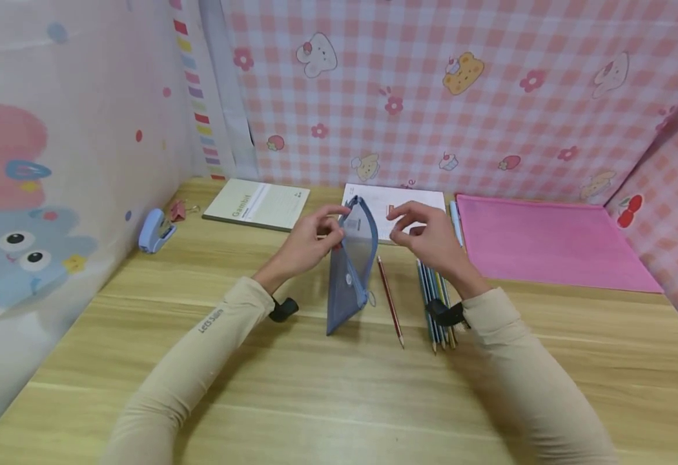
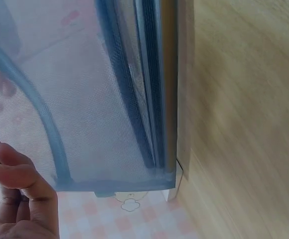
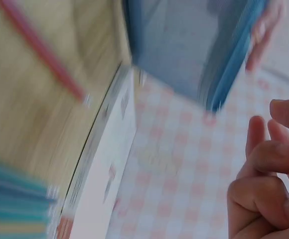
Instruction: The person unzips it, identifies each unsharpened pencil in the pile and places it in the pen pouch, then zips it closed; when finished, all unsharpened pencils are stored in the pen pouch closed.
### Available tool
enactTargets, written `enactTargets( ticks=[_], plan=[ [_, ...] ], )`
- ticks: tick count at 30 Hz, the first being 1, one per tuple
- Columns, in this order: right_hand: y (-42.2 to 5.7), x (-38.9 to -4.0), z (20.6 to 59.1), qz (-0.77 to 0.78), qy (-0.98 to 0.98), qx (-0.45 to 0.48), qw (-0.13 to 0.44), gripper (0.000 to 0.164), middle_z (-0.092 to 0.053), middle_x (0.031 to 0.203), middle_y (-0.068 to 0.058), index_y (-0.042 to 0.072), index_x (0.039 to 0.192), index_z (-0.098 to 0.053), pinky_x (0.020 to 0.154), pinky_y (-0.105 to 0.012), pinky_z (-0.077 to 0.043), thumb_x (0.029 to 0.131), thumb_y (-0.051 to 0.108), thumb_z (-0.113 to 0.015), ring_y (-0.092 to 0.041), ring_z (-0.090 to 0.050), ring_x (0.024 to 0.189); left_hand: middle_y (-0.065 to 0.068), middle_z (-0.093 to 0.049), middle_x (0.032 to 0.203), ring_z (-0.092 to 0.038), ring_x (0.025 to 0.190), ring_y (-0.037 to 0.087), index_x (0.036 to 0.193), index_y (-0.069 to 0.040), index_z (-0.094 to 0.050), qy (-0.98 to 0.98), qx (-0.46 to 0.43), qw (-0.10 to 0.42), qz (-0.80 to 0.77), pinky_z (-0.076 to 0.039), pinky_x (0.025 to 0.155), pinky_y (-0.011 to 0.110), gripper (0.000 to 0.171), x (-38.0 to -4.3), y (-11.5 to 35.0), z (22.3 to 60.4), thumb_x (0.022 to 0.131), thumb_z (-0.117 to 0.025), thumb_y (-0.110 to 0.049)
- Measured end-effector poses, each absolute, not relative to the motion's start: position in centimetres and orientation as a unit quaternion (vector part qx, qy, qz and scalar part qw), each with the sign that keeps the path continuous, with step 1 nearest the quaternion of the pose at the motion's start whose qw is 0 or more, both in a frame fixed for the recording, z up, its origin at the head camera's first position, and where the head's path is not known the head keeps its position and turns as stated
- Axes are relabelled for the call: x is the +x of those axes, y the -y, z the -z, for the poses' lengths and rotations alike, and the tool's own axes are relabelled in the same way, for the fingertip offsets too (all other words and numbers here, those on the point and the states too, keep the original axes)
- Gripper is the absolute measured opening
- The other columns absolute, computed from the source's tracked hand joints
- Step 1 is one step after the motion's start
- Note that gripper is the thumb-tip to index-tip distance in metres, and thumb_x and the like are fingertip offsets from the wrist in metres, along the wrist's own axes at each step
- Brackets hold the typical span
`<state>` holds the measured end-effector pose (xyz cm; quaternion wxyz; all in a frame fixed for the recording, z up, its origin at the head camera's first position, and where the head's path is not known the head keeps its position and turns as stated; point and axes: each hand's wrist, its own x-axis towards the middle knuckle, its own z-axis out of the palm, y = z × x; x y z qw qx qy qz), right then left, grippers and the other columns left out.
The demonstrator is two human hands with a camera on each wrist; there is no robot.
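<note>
My left hand (image 1: 310,237) pinches the upper edge of a blue mesh zipper pouch (image 1: 343,294), which stands upright on the table with its mouth gaping. Long dark strips and a tan one run along the pouch's lower side in the left wrist view; I cannot tell if they lie inside it. To the right of the pouch hovers my right hand (image 1: 429,234), empty, thumb and forefinger apart and the other fingers loosely bent. A dark red pencil (image 1: 391,303) lies between the pouch and a bundle of several pencils (image 1: 430,294), partly hidden under the right wrist.
A pale green notebook (image 1: 260,203) and a white booklet (image 1: 420,196) lie at the back. The pink pouch (image 1: 554,242) is flat on the right, beside a light blue pen (image 1: 456,219). At left are a blue stapler (image 1: 154,231) and a pink binder clip (image 1: 179,210).
</note>
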<state>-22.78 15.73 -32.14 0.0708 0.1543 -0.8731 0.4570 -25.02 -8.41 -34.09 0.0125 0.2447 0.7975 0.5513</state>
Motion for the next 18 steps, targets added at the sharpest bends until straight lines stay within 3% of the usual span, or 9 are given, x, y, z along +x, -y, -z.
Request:
enactTargets(
  ticks=[4, 10, 18],
  plan=[
    [-18.5, -22.9, 32.8, -0.417, 0.897, 0.144, 0.024, 0.016, -0.073, 0.092, -0.015, 0.006, 0.106, -0.070, 0.083, -0.033, -0.056, 0.090, 0.006, -0.067, -0.024, -0.068, 0.085, 0.001, -0.061, 0.076, -0.059, 0.070, 0.012, 0.137, -0.002, -0.053, -0.805, 0.236, 0.012, -0.543, -0.040, 0.054, 0.021, 0.039, -25.0, 8.6, 34.2, 0.099, -0.056, -0.002],
    [-21.3, -22.2, 35.0, -0.331, 0.923, 0.181, -0.073, 0.015, -0.072, 0.088, -0.010, 0.004, 0.105, -0.070, 0.068, -0.029, -0.050, 0.091, 0.007, -0.070, -0.021, -0.066, 0.079, 0.003, -0.062, 0.078, -0.058, 0.070, 0.015, 0.138, -0.006, -0.054, -0.808, 0.234, 0.018, -0.541, -0.039, 0.052, 0.022, 0.039, -25.1, 8.8, 34.2, 0.099, -0.056, -0.004],
    [-22.4, -21.3, 36.9, -0.299, 0.920, 0.226, -0.116, 0.011, -0.065, 0.076, -0.005, 0.004, 0.092, -0.069, 0.063, -0.024, -0.047, 0.083, -0.002, -0.073, -0.013, -0.057, 0.070, 0.005, -0.063, 0.080, -0.059, 0.072, 0.015, 0.140, -0.003, -0.052, -0.809, 0.242, 0.021, -0.535, -0.039, 0.054, 0.022, 0.040, -25.2, 8.9, 34.1, 0.100, -0.056, -0.005]
  ],
)
